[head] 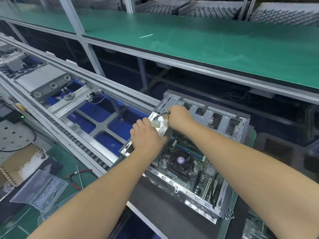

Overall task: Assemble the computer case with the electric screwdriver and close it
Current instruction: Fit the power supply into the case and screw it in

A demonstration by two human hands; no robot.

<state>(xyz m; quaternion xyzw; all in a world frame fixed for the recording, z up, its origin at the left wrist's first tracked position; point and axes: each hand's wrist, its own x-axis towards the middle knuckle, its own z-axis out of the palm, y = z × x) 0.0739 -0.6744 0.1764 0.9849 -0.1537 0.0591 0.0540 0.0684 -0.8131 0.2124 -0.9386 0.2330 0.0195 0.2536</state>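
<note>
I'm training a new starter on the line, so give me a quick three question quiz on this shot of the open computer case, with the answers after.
1. True or false: the side panel is already closed over the computer case.
2. Which hand grips the bundle of coloured wires? A) left hand B) right hand C) neither
3. Fill in: the round part in the middle of the motherboard is a cooling ____.

Key
1. False: the case lies open, board in view.
2. B: the right hand holds the wires by the white connector; the left hand holds the silver metal part below.
3. fan.
</note>
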